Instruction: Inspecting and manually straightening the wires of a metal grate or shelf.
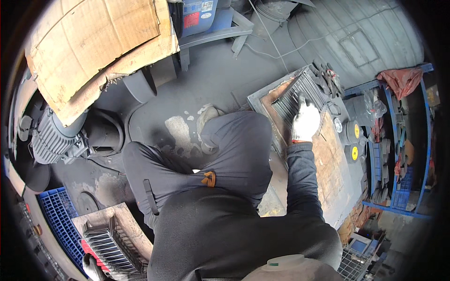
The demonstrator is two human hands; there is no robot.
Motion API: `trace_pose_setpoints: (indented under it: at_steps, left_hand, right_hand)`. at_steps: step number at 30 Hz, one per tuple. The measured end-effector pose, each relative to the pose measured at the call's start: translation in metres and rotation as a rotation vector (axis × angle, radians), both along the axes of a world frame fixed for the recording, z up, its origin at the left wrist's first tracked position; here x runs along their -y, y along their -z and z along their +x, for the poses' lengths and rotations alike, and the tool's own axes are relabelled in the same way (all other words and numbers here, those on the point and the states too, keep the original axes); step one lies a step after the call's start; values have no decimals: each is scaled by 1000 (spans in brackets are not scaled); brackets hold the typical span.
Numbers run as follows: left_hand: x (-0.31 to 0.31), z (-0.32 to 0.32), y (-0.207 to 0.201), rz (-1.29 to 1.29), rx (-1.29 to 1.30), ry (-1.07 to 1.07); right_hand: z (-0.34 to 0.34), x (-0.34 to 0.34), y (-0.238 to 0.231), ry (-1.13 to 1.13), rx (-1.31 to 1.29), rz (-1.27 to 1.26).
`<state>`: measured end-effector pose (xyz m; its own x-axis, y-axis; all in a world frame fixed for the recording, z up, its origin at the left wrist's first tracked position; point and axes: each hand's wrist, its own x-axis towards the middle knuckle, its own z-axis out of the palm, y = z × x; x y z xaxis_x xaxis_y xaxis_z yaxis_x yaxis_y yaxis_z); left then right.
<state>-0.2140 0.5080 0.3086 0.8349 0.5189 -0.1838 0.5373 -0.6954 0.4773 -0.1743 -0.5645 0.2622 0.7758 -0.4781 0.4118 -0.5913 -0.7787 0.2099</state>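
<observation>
My right hand (307, 122), in a whitish glove with darkened fingertips, reaches onto a row of thin dark metal rods (287, 107). Its fingers are bent together over the rods; what is between them is too small to make out. The rods lie side by side in a shallow framed tray (267, 99) on a bench to my right. At the lower left, my left hand (93, 269), also gloved, is beside a wooden-edged box (136, 225) holding a rack of dark metal strips (108, 241). The picture's rim cuts off part of this hand, and its grip is hidden.
Dark gloves (328, 79) lie past the tray, and yellow-centred discs (354, 153) stand at the bench's right edge. A blue shelf frame (426, 140) rises farther right. To the left are an electric motor (54, 136), cardboard (93, 42) and a blue crate (58, 210).
</observation>
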Motion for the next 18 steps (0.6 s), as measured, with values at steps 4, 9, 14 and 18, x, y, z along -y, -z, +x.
trace_pose_setpoints:
  at_steps: [4,9,14,18]
  left_hand:
    - [39,4,-54,-177,-15,20]
    - [137,10,-163,-135,-103,13]
    - [211,72,-207,-37,132,114]
    - [293,127,-212,65,277,127]
  right_hand:
    - [7,2,9,-2,-11,17]
    - [2,5,29,-74,100,38]
    - [9,-8,12,-77,12,262]
    - [47,-85,-32,-286,428,462]
